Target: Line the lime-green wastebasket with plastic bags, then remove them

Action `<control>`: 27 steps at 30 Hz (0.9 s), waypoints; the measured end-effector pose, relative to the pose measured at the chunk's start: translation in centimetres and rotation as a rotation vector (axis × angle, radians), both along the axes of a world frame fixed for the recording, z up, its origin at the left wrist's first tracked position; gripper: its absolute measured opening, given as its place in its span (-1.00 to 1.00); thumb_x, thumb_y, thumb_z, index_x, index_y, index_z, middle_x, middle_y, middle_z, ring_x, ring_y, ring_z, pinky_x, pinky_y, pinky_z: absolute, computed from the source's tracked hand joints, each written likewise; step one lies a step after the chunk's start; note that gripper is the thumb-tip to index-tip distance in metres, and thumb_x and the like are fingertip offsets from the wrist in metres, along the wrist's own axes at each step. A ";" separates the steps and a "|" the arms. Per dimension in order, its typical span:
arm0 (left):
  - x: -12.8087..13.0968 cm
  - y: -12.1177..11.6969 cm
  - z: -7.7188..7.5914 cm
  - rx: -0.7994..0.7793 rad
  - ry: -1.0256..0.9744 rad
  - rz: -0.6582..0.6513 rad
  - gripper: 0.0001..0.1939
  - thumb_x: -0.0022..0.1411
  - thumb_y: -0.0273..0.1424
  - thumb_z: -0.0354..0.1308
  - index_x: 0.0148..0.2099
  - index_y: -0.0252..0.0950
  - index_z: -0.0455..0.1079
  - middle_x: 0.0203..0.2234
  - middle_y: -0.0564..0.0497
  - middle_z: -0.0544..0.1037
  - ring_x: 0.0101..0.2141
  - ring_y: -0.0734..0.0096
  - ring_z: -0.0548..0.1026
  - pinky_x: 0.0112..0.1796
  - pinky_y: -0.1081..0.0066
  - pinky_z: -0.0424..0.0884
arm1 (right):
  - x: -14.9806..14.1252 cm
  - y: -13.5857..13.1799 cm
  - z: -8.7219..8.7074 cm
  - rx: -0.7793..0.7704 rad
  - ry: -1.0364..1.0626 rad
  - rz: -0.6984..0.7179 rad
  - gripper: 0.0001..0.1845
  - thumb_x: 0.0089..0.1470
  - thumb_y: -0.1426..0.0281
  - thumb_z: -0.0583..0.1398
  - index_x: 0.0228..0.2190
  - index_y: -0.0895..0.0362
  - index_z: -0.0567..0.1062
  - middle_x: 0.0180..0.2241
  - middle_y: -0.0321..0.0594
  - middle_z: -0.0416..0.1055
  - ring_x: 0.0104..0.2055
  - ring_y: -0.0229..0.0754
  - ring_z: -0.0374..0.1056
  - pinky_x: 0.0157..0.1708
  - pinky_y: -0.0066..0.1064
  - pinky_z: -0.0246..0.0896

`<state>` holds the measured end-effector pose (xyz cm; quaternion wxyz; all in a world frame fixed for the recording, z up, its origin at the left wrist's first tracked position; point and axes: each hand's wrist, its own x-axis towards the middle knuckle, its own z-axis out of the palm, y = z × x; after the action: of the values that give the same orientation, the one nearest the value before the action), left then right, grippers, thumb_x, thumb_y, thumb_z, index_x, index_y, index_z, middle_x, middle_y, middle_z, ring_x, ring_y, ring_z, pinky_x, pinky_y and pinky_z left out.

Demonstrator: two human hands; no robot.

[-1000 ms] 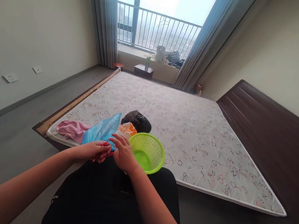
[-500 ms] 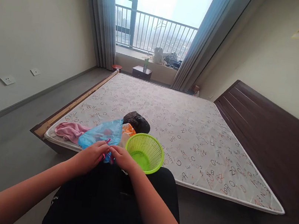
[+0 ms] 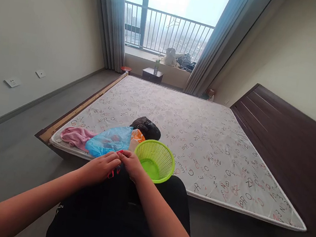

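Observation:
My left hand (image 3: 100, 169) and my right hand (image 3: 131, 165) are close together above the lap, fingers closed on a thin pink cord-like strip (image 3: 111, 174). Part of it loops below my left fingers and a bit shows at my right fingertips; the rest is hidden. Just beyond the hands lies a crumpled translucent blue plastic bag (image 3: 110, 141). A green plastic basket (image 3: 154, 159) stands to the right of my right hand, its inside showing no contents. Behind the basket are an orange and white packet (image 3: 136, 136) and a black plastic bag (image 3: 147, 128).
A pink towel-like cloth (image 3: 75, 137) lies at the near left corner of the letter-printed mattress (image 3: 202, 141). The dark headboard (image 3: 290, 126) rises at right. Toward the window stand a small dark nightstand (image 3: 151, 76) with a bottle and a red stool (image 3: 125, 69).
My hands have shifted slightly right and drawn closer together, and less of the pink strip shows above the fingers. The view has turned a little; the bags and basket stay put.

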<state>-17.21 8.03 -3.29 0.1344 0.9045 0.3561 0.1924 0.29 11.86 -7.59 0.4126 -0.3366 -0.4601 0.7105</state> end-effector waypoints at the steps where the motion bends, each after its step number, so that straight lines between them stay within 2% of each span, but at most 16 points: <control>1: 0.0 0.0 -0.1 0.000 -0.014 -0.003 -0.70 0.27 -0.62 0.03 -0.06 -0.23 0.45 -0.11 -0.11 0.54 -0.01 0.13 0.47 0.06 0.16 0.45 | -0.1 0.0 0.0 -0.010 0.006 -0.026 -0.49 -0.09 -0.04 0.41 -0.35 0.15 0.62 -0.41 -0.32 0.50 -0.33 -0.26 0.35 -0.24 -0.43 0.24; 4: 0.1 0.1 -0.4 -0.004 -0.052 -0.007 -0.67 0.29 -0.62 0.03 -0.02 -0.21 0.47 -0.11 -0.11 0.54 0.01 0.12 0.47 0.10 0.13 0.45 | -0.3 0.0 0.1 -0.061 0.053 -0.043 -0.53 -0.10 0.00 0.42 -0.36 0.15 0.63 -0.41 -0.31 0.51 -0.35 -0.27 0.35 -0.28 -0.44 0.25; 7: 0.2 0.2 -0.8 0.001 -0.054 -0.011 -0.62 0.26 -0.64 0.03 0.03 -0.21 0.47 -0.06 -0.13 0.54 0.08 0.09 0.45 0.16 0.07 0.42 | 0.0 -0.2 0.5 -0.124 0.125 -0.011 -0.56 -0.13 0.05 0.43 -0.30 0.12 0.64 -0.31 -0.25 0.55 -0.32 -0.25 0.39 -0.28 -0.42 0.30; 10: 0.2 0.3 -1.0 -0.034 -0.058 -0.002 -0.59 0.25 -0.65 0.03 0.05 -0.21 0.48 -0.02 -0.14 0.53 0.11 0.08 0.44 0.16 0.06 0.42 | 0.7 -0.3 0.6 -0.069 0.098 -0.010 -0.58 -0.07 0.07 0.39 -0.25 0.11 0.65 -0.26 -0.22 0.56 -0.30 -0.24 0.38 -0.27 -0.42 0.29; 12: 0.1 0.4 -1.1 -0.084 -0.071 -0.010 -0.65 0.29 -0.62 0.03 -0.01 -0.21 0.50 -0.08 -0.13 0.55 0.06 0.11 0.47 0.12 0.12 0.44 | 1.0 -0.1 0.3 0.028 0.026 -0.036 -0.62 -0.01 0.06 0.36 -0.31 0.12 0.65 -0.35 -0.26 0.53 -0.36 -0.28 0.31 -0.31 -0.44 0.23; 14: -0.2 0.5 -1.3 -0.136 -0.105 -0.029 -0.70 0.36 -0.56 0.01 -0.02 -0.20 0.50 -0.08 -0.13 0.56 0.04 0.16 0.48 0.10 0.18 0.45 | 1.1 0.4 -0.2 0.057 0.015 -0.097 -0.62 0.02 0.05 0.35 -0.40 0.13 0.62 -0.50 -0.33 0.42 -0.46 -0.31 0.20 -0.40 -0.46 0.15; 17: -1.3 0.6 -2.0 -0.184 -0.216 -0.009 -0.68 0.45 -0.47 -0.04 0.09 -0.19 0.48 0.09 -0.16 0.52 0.13 0.20 0.46 0.16 0.21 0.40 | 1.1 1.3 -1.1 -0.070 0.165 -0.266 -0.59 -0.01 0.00 0.35 -0.45 0.11 0.51 -0.58 -0.39 0.29 -0.54 -0.32 0.13 -0.50 -0.46 0.09; 20: -3.2 0.7 -3.1 -0.180 -0.347 0.106 -0.64 0.50 -0.37 -0.10 0.15 -0.19 0.47 0.20 -0.17 0.46 0.20 0.19 0.42 0.23 0.17 0.32 | 1.5 2.1 -1.6 -0.188 0.289 -0.420 -0.60 -0.02 0.03 0.34 -0.43 0.07 0.39 -0.50 -0.37 0.34 -0.54 -0.32 0.18 -0.52 -0.46 0.14; 24: -5.8 1.5 -4.8 -0.170 -0.442 0.342 -0.57 0.52 -0.19 -0.14 0.08 -0.20 0.51 0.12 -0.16 0.53 0.17 0.15 0.44 0.25 0.13 0.29 | 3.0 2.8 -1.2 -0.237 0.298 -0.577 -0.66 0.04 0.12 0.32 -0.39 0.06 0.33 -0.40 -0.33 0.40 -0.52 -0.34 0.22 -0.49 -0.46 0.25; 27: -7.8 3.2 -6.3 -0.247 -0.400 0.444 -0.52 0.49 -0.08 -0.12 0.09 -0.23 0.49 0.10 -0.16 0.55 0.17 0.13 0.44 0.27 0.14 0.26 | 3.9 2.9 -0.6 -0.260 0.289 -0.582 -0.65 0.00 0.14 0.35 -0.28 0.06 0.39 -0.28 -0.28 0.47 -0.48 -0.33 0.32 -0.48 -0.46 0.31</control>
<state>-25.01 11.20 -9.60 0.2654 0.7258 0.5317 0.3465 4.22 14.73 -8.19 0.6124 -0.3994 -0.1874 0.6560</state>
